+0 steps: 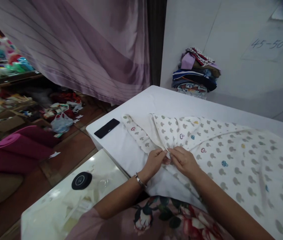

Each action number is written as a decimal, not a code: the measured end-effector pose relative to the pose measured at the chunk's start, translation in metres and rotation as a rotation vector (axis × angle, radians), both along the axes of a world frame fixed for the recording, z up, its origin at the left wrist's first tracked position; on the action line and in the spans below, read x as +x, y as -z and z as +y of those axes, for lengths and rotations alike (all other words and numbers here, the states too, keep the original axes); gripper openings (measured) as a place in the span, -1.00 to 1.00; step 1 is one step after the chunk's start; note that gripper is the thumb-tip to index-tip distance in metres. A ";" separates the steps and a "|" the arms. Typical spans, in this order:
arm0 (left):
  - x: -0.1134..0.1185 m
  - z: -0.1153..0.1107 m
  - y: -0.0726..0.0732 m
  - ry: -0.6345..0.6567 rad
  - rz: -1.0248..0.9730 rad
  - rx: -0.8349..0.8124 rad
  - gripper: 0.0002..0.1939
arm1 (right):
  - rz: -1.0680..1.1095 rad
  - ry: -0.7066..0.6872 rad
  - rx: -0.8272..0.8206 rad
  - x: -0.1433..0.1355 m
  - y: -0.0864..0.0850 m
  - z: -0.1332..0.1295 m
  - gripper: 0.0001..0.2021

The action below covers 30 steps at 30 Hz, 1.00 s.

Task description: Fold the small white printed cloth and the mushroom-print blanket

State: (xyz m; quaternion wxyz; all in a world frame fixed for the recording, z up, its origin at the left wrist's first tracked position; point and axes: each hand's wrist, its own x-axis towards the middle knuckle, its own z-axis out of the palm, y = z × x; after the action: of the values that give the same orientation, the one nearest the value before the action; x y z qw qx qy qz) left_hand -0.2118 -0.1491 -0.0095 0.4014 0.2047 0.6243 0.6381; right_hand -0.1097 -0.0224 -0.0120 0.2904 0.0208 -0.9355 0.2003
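Note:
White cloth printed with small mushrooms (231,160) spreads over the right side of the white-covered table. My left hand (155,161) pinches the near edge of this fabric, fingers closed, with a bracelet (140,180) on its wrist. Right beside it, almost touching, my right hand (183,161) grips the same edge between thumb and fingers. A folded strip of the fabric runs away from my hands toward the upper left. What lies under my fingertips is hidden.
A black phone (107,128) lies at the table's left corner. On a lower cream table (53,206) sits a round black object (81,180). Folded clothes (196,73) are stacked by the wall. A purple curtain (101,43) hangs behind; pink rolls (23,146) and boxes crowd the floor at left.

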 end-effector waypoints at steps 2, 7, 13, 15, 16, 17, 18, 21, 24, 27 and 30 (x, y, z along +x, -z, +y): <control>0.001 0.000 -0.002 0.005 -0.043 0.007 -0.75 | -0.007 -0.017 -0.006 0.001 -0.001 0.000 -0.70; 0.003 -0.001 -0.006 -0.004 -0.067 0.013 -0.72 | -0.008 -0.018 0.025 0.001 0.000 -0.002 -0.69; 0.008 0.000 -0.017 0.074 0.066 0.035 -0.76 | 0.039 0.082 0.045 0.001 0.003 -0.004 -0.64; 0.009 0.000 -0.018 0.109 0.101 0.043 -0.76 | 0.074 0.089 0.000 0.001 0.003 -0.006 -0.63; 0.009 0.000 -0.019 0.124 0.117 0.045 -0.75 | 0.092 0.086 -0.023 0.001 0.003 -0.006 -0.64; 0.008 0.000 -0.019 0.140 0.138 0.044 -0.75 | 0.112 0.082 -0.044 0.001 0.002 -0.006 -0.64; 0.006 0.000 -0.019 0.154 0.167 0.039 -0.74 | 0.126 0.075 -0.063 0.000 0.002 -0.006 -0.66; -0.005 -0.002 -0.020 0.161 0.320 -0.014 -0.69 | 0.129 0.044 -0.112 0.000 -0.004 -0.002 -0.70; -0.023 -0.008 -0.025 0.090 0.580 -0.077 -0.71 | 0.150 0.038 -0.126 0.013 -0.022 0.008 -0.72; -0.044 -0.020 -0.032 -0.034 0.869 -0.115 -0.77 | 0.166 0.114 -0.082 0.050 -0.045 0.029 -0.73; -0.065 -0.037 -0.036 -0.224 1.042 -0.159 -0.80 | 0.088 0.285 -0.002 0.101 -0.053 0.058 -0.77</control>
State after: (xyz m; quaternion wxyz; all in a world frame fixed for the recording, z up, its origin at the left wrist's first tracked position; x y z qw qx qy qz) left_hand -0.2770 -0.1862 0.0266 -0.0179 0.3954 0.8051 0.4418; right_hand -0.0090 0.0359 0.0412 0.3567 -0.1038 -0.9151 0.1568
